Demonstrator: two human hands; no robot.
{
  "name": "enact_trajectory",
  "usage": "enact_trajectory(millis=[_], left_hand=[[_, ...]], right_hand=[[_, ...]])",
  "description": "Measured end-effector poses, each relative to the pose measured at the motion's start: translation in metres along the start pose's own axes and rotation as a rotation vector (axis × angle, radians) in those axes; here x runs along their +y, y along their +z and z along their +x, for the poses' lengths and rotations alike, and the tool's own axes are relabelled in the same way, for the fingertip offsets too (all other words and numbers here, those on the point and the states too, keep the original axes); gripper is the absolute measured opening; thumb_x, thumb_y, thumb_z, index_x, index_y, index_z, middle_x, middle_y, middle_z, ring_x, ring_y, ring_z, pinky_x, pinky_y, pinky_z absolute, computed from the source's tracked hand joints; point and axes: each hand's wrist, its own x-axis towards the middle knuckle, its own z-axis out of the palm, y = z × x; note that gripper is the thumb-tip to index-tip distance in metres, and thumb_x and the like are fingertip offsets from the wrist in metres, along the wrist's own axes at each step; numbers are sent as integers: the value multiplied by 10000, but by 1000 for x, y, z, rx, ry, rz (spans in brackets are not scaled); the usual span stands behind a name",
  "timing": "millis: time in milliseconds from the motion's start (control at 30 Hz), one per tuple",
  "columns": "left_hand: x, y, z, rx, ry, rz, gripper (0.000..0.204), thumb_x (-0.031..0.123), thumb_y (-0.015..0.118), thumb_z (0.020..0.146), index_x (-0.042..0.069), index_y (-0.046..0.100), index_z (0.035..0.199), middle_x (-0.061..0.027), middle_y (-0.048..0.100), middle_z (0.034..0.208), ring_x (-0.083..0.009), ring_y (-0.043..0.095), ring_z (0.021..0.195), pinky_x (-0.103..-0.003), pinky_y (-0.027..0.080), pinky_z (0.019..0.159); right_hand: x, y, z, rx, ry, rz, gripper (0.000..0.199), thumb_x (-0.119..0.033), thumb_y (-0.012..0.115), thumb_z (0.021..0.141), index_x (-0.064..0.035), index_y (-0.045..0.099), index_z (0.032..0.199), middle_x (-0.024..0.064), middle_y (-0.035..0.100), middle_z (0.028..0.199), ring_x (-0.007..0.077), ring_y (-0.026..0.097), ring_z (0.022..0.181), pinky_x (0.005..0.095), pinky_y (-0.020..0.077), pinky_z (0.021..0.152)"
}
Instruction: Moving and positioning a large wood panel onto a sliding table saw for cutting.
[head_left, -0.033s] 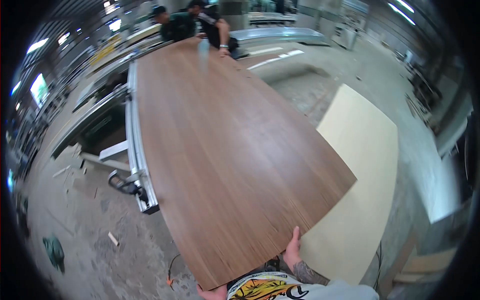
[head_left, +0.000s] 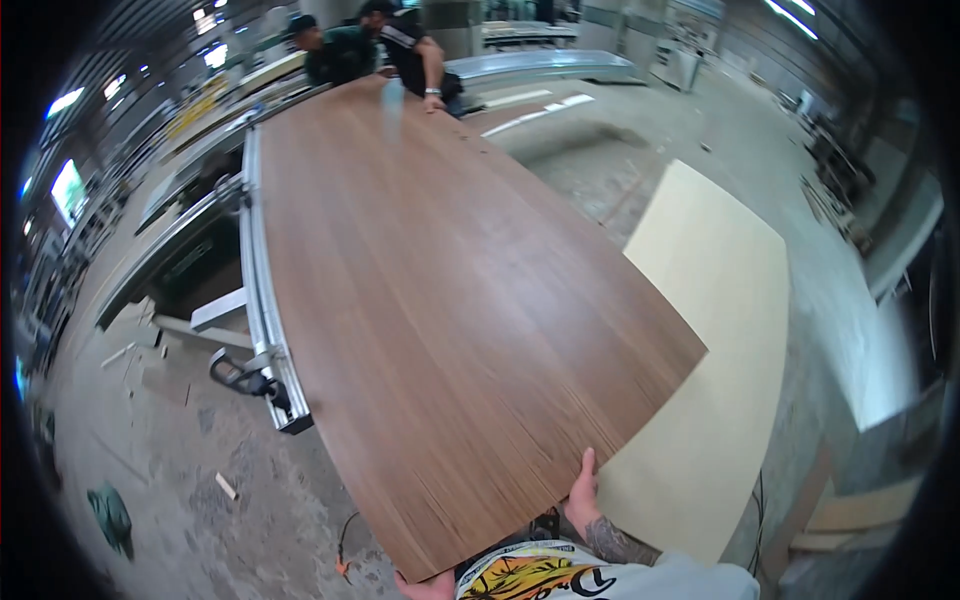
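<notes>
A large brown wood-grain panel (head_left: 440, 290) stretches away from me, lying flat. Its left side runs along the metal rail (head_left: 262, 270) of a machine. My right hand (head_left: 580, 500) grips the near edge toward the right, thumb on top and the other fingers hidden beneath. At the near left corner, my left hand (head_left: 428, 587) holds the edge from below; most of its fingers are out of sight. Two co-workers (head_left: 345, 52) lean at the far end, and one rests a hand (head_left: 433, 103) on the panel's far right edge.
A pale sheet (head_left: 730, 290) lies lower, under the panel's right side. A black clamp handle (head_left: 238, 372) juts from the rail. Wood scraps, a green cloth (head_left: 108, 515) and a cable with an orange end (head_left: 343, 567) are on the floor. Boards (head_left: 865, 510) sit at lower right.
The whole scene sits slightly further left and up in the picture. Both my hands keep their places on the panel.
</notes>
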Motion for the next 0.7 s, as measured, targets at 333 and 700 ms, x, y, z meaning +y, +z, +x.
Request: enact_trajectory(millis=[333, 700], left_hand=[[-67, -35, 16, -46, 267, 456, 703, 173, 861, 542, 14, 570, 1162, -130, 637, 1115, -225, 619, 980, -364, 490, 835], [-59, -50, 23, -287, -173, 39, 620, 468, 544, 793, 126, 440, 1301, -69, 534, 1282, -262, 486, 1198, -465, 384, 977]], right_hand=[[8, -8, 12, 13, -13, 21, 755, -622, 489, 863, -105, 339, 1394, 110, 466, 1358, 273, 479, 1215, 462, 418, 993], [-2, 5, -5, -37, -45, 45, 705, -612, 475, 871, -166, 326, 1397, 87, 433, 1377, 287, 477, 1209, 483, 445, 957]])
